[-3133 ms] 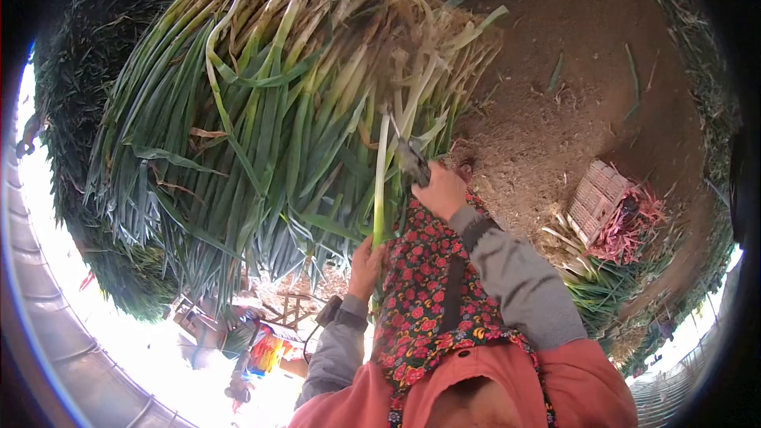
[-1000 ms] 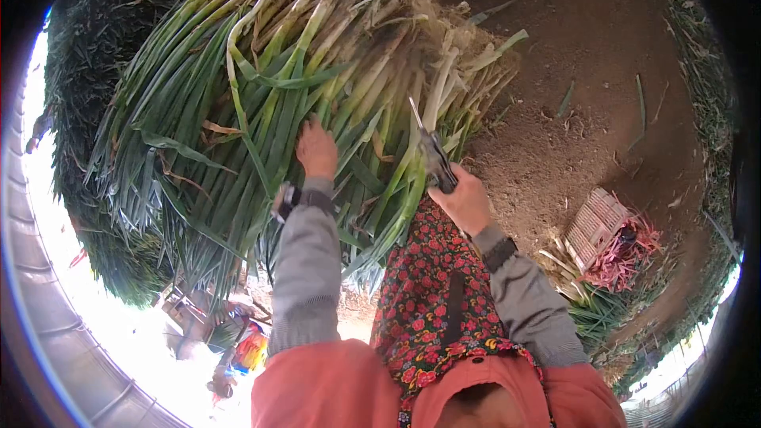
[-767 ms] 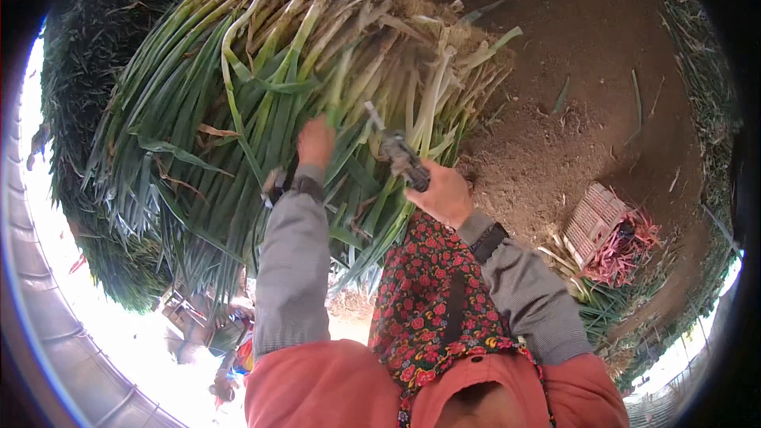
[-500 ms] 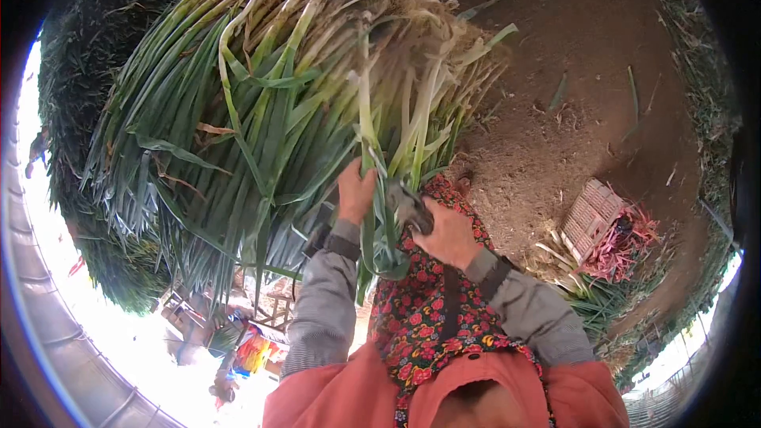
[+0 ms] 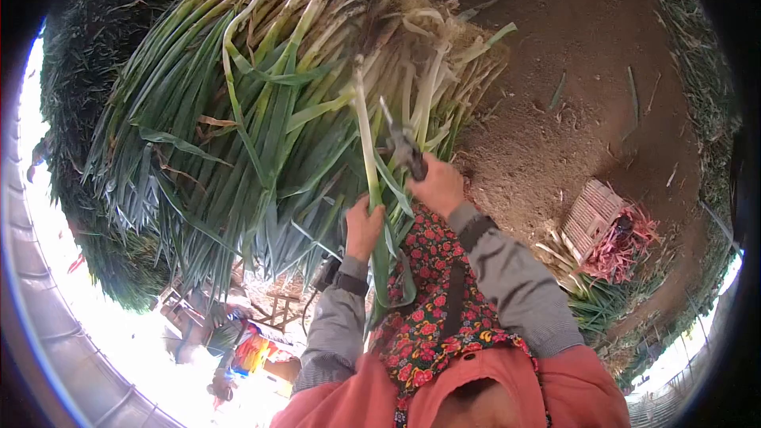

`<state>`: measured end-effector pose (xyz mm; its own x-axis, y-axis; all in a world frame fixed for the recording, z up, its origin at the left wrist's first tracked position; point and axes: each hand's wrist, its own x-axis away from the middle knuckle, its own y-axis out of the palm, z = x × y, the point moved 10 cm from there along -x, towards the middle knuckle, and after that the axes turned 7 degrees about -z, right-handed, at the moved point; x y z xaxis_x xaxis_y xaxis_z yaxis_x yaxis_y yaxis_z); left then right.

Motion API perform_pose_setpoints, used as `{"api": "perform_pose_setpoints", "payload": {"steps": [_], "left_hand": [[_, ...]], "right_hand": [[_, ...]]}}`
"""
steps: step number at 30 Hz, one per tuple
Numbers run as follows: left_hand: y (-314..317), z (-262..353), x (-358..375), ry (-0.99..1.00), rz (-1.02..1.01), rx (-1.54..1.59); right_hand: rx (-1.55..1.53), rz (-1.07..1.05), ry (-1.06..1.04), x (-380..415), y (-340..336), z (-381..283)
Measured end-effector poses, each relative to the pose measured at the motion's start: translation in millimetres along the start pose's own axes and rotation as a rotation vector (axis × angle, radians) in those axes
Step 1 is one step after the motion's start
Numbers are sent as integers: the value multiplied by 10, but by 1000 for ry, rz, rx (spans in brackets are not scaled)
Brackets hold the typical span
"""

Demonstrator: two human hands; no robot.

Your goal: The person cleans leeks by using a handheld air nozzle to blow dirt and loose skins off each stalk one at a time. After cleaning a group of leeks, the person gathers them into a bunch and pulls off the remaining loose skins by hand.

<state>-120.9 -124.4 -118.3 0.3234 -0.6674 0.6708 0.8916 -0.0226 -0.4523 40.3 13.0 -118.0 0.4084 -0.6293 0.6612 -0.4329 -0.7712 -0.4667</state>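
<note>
My left hand (image 5: 364,228) is closed around the green part of a long green onion (image 5: 365,123), whose white stem points up and away from me. Some of its leaves bend down over the flowered apron (image 5: 434,301). Closed on the dark handle of an air blow gun (image 5: 407,150), my right hand (image 5: 440,185) is just to the right of the stem. The gun's thin metal nozzle points away, beside the white stem. Behind both hands lies a big heap of green onions (image 5: 198,119), roots at the far end and leaves towards me.
Brown soil (image 5: 555,55) spreads to the right, with stray leaves on it. A woven basket (image 5: 591,218) lies tipped there, pink strips (image 5: 626,244) spilling out. A smaller bunch of green onions (image 5: 594,301) lies beside it. A wooden frame (image 5: 279,313) stands lower left.
My right hand has moved up and away with the blow gun, its nozzle now beside the stem. My left hand has shifted slightly down and right, still gripping the onion.
</note>
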Motion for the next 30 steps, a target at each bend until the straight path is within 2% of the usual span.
{"api": "perform_pose_setpoints", "payload": {"steps": [2,5,6,9,13,15,18,21,25,26,30], "left_hand": [[14,-108,87,-76,-61,63],[14,-171,177,-105,-114,192],[12,-208,186,-96,-107,202],[71,-372,297,-116,-124,224],[132,-513,488,-193,-179,272],[100,-467,498,-149,-169,279],[103,-393,560,-227,-255,360],[143,-384,615,-321,-286,563],[110,-413,614,-328,-248,581],[117,-443,630,-320,-242,584],[83,-504,608,-240,-208,484]], "right_hand": [[-1,26,16,-70,-116,-68],[-48,-132,-23,393,84,-1],[-47,-109,-30,520,107,-18],[17,-165,0,236,315,-4],[15,-61,3,-403,193,-185],[-18,-78,-4,-227,200,-182],[9,-145,-44,147,182,-268],[-34,-104,-50,-121,241,-294],[-35,-23,-74,-398,165,-393],[-29,-140,-9,-268,217,-354],[49,-197,-64,-32,335,-412]]}}
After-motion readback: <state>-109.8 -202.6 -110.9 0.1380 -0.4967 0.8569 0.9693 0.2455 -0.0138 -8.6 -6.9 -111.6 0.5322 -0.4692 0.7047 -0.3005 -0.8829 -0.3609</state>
